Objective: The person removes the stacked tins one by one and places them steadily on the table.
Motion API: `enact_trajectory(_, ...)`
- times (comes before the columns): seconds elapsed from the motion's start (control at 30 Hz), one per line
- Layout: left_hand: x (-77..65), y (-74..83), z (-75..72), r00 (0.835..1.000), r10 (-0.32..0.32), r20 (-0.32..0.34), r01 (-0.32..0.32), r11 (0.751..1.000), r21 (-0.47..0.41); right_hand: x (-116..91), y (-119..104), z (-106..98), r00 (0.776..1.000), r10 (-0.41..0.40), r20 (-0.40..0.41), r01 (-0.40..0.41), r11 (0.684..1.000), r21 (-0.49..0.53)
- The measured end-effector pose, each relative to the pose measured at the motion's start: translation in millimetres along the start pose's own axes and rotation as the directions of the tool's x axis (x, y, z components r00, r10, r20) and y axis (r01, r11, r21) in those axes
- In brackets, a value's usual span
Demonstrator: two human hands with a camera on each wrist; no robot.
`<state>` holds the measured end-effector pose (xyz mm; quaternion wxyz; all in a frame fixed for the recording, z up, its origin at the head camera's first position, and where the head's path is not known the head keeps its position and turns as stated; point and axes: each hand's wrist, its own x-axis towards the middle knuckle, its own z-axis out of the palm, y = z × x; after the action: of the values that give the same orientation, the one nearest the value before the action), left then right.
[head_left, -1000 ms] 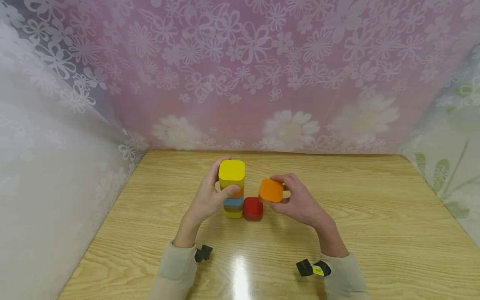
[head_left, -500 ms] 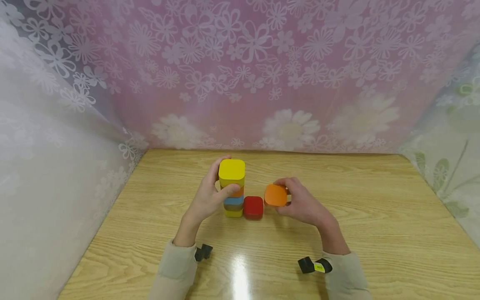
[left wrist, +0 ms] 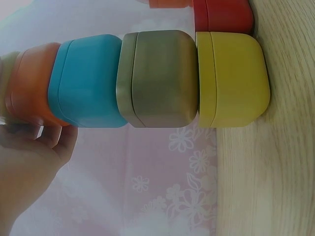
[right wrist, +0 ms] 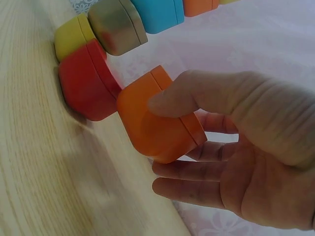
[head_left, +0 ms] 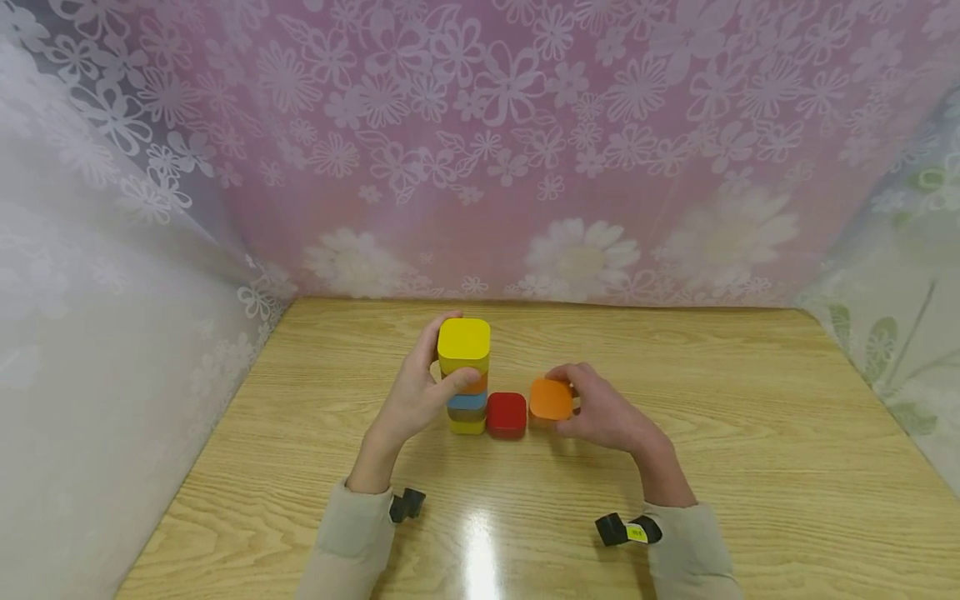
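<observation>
A tower of rounded, lidded boxes stands upright on the table: yellow (left wrist: 236,81) at the bottom, then olive (left wrist: 165,78), blue (left wrist: 88,81), orange (left wrist: 37,81) and a yellow box (head_left: 464,342) on top. My left hand (head_left: 411,396) grips the tower near its top, thumb across the front of its orange box. Beside the tower's foot, a red box (head_left: 506,414) rests on the wood. My right hand (right wrist: 246,137) pinches another orange box (right wrist: 152,118) between thumb and fingers. That box is tilted, off the table, close to the red one's right side.
The wooden table (head_left: 750,433) extends around the boxes on every side. A pink flowered cloth (head_left: 480,150) hangs along its back edge, and pale cloths (head_left: 97,317) close off the left and right. Black wrist devices (head_left: 630,532) sit at both cuffs.
My right hand has carried the orange box a little to the right and down, from higher up to a low spot beside the red box. The left hand and tower stay put.
</observation>
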<state>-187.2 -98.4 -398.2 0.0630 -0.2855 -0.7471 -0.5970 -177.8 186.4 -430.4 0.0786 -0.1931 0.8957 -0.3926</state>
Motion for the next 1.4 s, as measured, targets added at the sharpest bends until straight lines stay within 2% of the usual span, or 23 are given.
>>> enact_trajectory(0.4, -0.1, 1.4, -0.8, 1.0, -0.026, 0.006, 0.026, 1.0, -0.007, 2.5, 4.9, 4.9, 1.0, 0.007, 0.022, -0.007, 1.0, -0.001)
enact_trajectory(1.23, 0.3, 1.9, -1.0, 1.0, -0.026, 0.003, 0.026, 1.0, -0.002, 5.6, 10.2, 8.3, 0.998, -0.022, 0.051, 0.023, 1.0, -0.02)
enact_trajectory(1.4, 0.0, 1.6, -1.3, 1.0, -0.029, 0.003, 0.029, 1.0, -0.001, 5.2, 9.8, 10.0, 0.998, 0.009, 0.055, -0.009, 1.0, -0.016)
